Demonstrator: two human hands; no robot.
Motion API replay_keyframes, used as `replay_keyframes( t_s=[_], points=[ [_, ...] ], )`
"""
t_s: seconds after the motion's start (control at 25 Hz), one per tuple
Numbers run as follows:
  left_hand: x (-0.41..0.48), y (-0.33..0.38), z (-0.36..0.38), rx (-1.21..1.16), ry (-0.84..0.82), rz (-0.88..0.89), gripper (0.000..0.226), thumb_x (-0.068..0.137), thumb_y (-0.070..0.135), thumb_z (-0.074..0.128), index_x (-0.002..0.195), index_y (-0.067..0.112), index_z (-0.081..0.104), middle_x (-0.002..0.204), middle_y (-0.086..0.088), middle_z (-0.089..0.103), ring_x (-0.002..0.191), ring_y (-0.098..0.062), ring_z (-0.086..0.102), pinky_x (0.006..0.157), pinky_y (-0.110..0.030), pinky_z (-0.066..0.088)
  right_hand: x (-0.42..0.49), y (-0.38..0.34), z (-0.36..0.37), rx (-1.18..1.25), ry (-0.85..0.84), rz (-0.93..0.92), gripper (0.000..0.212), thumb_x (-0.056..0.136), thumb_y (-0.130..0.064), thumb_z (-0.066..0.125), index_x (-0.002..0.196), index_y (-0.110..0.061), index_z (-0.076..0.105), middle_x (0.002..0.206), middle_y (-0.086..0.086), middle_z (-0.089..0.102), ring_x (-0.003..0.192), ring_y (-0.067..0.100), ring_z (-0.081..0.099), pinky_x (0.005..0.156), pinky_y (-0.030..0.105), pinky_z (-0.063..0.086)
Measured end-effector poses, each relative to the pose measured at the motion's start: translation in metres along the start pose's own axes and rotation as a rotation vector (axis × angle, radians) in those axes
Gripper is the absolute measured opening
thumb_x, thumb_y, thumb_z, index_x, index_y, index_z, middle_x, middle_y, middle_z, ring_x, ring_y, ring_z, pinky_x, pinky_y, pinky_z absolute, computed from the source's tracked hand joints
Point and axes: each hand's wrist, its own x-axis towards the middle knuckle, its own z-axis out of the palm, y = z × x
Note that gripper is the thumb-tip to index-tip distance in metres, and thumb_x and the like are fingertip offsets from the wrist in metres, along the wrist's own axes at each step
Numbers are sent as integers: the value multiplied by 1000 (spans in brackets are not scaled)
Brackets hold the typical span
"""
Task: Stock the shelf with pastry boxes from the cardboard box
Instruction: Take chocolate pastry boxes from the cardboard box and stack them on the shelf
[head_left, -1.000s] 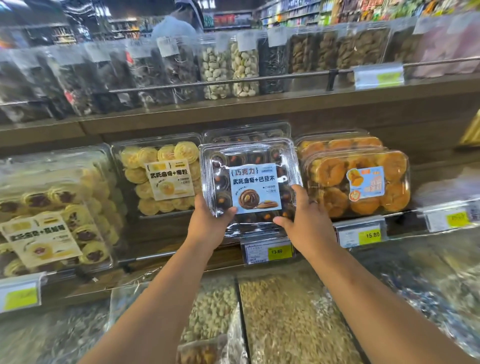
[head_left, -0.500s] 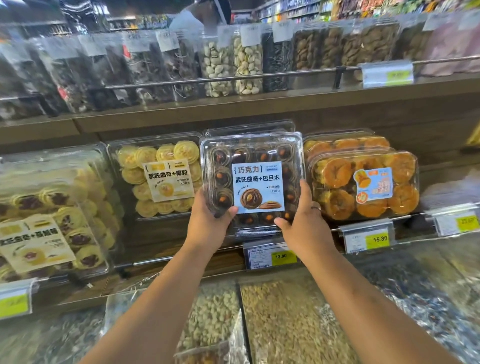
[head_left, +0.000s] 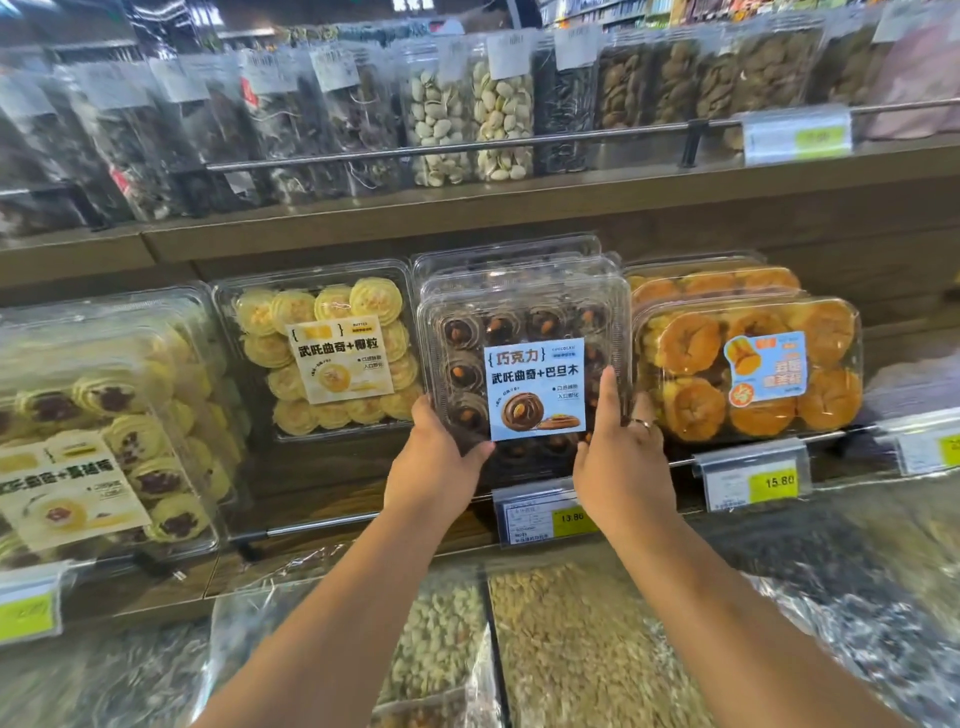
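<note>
A: So, what is on the shelf (head_left: 322, 493)?
B: A yellow box (head_left: 322, 348), an orange box (head_left: 748, 369), and between them the chocolate box (head_left: 519, 322), upright before a clear box (head_left: 509, 249).
A: And the hands?
B: The left hand (head_left: 436, 467) grips its lower left corner; the right hand (head_left: 618, 467) grips the lower right edge, thumb up on the label (head_left: 535, 387). A price tag (head_left: 550, 514) sits below.

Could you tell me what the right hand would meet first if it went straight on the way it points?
The right hand grips the chocolate cookie box; pushed on, that box probably meets the clear box behind it.
</note>
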Motion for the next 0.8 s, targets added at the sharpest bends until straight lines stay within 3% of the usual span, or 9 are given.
replay_keyframes(
  t_s=[0.12, 0.24, 0.36, 0.68, 0.8],
  points=[
    [-2, 2, -4, 126, -35, -21, 61, 89, 41, 62, 129, 10, 28, 122, -13, 62, 104, -34, 63, 75, -41, 52, -4, -1, 0, 8, -21, 18, 86, 96, -26, 48, 152, -22, -17, 159, 25, 2, 136, 39, 32, 107, 41, 35],
    [-6, 1, -7, 116, -19, -7, 78, 90, 39, 62, 146, 9, 16, 127, -12, 61, 109, -32, 61, 83, -41, 53, -10, 0, -5, 11, -5, 9, 79, 96, -28, 47, 155, -21, -6, 161, 19, -2, 134, 38, 34, 107, 43, 36],
    [-14, 3, -12, 9, -39, -26, 89, 90, 35, 63, 153, 16, 3, 134, -8, 57, 112, -29, 60, 80, -35, 50, -22, 1, -12, 4, -19, 33, 72, 96, -29, 46, 155, -21, 5, 161, 16, 1, 133, 36, 35, 109, 44, 32],
    [-72, 5, -25, -108, 39, 29, 79, 84, 27, 69, 148, 16, 23, 139, -7, 50, 124, -27, 51, 98, -39, 46, -69, 7, -49, 26, -98, 53, 64, 97, -30, 44, 153, -26, 14, 161, 10, 10, 141, 37, 24, 112, 54, 22],
    [-104, 7, -14, -121, 81, 67, 65, 83, 27, 70, 138, 15, 38, 130, -7, 54, 116, -26, 55, 94, -39, 48, -98, 17, -62, 54, -93, 54, 60, 96, -32, 44, 151, -28, 20, 158, 10, 20, 139, 35, 28, 111, 53, 24]
  ],
)
